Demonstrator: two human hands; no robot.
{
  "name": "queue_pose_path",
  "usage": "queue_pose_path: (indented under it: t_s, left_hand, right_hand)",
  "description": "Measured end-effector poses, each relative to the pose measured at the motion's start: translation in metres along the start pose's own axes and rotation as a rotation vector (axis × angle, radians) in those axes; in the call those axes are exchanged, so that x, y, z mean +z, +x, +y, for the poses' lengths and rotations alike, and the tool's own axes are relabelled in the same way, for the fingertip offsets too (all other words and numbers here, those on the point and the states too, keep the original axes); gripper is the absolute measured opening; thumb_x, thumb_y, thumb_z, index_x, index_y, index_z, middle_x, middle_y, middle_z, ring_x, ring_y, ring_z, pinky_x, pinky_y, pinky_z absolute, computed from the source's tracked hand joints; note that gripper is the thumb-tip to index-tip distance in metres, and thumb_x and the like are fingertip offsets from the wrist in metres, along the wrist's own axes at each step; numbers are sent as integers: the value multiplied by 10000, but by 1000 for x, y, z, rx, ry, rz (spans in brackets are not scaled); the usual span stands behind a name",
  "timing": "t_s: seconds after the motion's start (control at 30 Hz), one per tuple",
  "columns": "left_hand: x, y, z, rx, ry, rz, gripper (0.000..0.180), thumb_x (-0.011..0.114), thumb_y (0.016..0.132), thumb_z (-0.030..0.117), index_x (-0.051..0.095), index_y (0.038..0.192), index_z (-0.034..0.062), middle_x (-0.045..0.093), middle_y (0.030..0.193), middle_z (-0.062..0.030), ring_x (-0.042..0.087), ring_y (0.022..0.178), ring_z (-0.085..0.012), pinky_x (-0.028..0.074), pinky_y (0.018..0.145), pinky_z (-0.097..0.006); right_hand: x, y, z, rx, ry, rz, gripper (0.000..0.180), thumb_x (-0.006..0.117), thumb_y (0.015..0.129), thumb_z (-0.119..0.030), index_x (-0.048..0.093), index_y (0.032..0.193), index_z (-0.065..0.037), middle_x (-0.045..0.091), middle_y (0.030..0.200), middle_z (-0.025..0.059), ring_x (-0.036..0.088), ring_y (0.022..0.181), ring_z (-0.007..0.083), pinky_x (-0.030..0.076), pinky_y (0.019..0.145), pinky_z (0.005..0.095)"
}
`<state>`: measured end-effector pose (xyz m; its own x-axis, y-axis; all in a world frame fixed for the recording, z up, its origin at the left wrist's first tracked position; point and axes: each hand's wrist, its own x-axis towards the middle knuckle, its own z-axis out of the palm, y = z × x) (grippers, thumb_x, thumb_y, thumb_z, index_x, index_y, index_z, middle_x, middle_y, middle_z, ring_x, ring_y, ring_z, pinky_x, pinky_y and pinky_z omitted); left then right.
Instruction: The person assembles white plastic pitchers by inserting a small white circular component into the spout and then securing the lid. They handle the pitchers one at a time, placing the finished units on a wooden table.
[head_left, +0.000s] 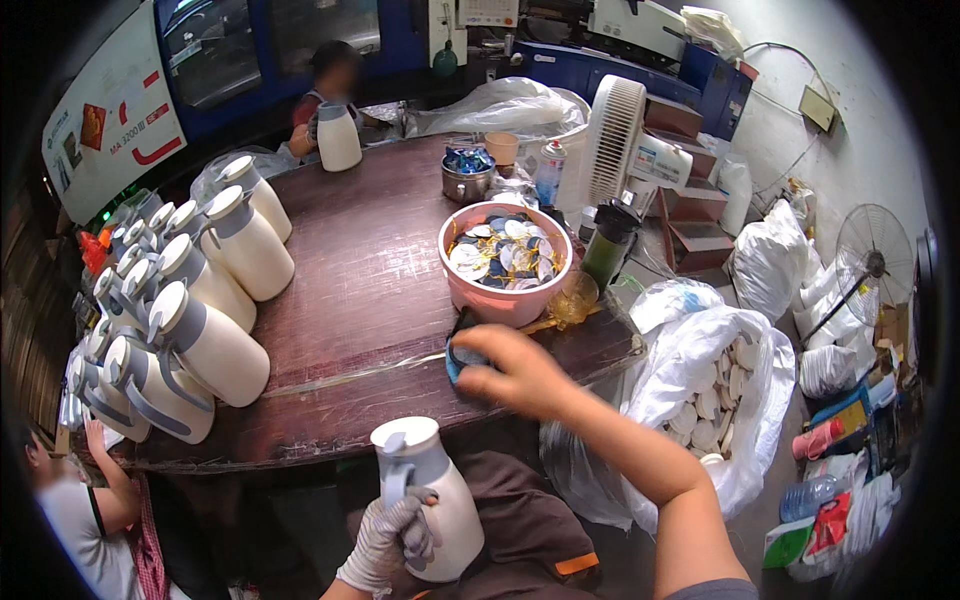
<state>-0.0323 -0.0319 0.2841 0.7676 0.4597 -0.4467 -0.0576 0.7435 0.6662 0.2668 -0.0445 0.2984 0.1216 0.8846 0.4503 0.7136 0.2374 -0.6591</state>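
Cream jug (458, 515), tilted over the lap (525, 500), gripped at its grey handle (396, 482) by the gloved left hand (398, 530); blurred right hand (512, 375) is at a blue item (453, 366) by the table (350, 245) edge, grip indeterminable; a firm, steady jug hold seems best.

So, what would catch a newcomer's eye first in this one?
Probably the crowd of cream jugs with grey handles at the left of the brown table. Next, the pink tub heaped with round pieces, right of the table's middle. Nearest the camera, the gloved left hand holds another jug below the table's near edge.
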Motion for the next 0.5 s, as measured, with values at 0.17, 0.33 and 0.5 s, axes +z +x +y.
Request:
queue_pose_path:
  t_s: [0.17,0.33,0.5]
  left_hand:
    - [-23,30,-9,64,-107,2,353,626,906,298,568,1026,-29,460,530,-25,456,421,-155,457,458,-317]
    - [-20,35,-7,34,-52,12,372,635,896,306,574,1045,-29,481,539,-36,470,428,-159,461,456,-319]
    - [-16,32,-5,53,-43,43,349,641,892,324,588,980,-9,422,494,-29,390,385,-159,398,430,-334]
  right_hand:
    - [-54,33,78,206,-491,387,362,652,843,-268,624,1122,-38,669,1009,161,639,952,319,485,829,436]
    - [-57,62,119,268,-820,371,335,644,836,-257,631,1122,-84,666,974,120,633,920,298,476,817,433]
    - [-16,103,114,93,-689,145,349,642,828,-273,629,1128,-95,652,1091,97,599,1034,280,437,910,427]
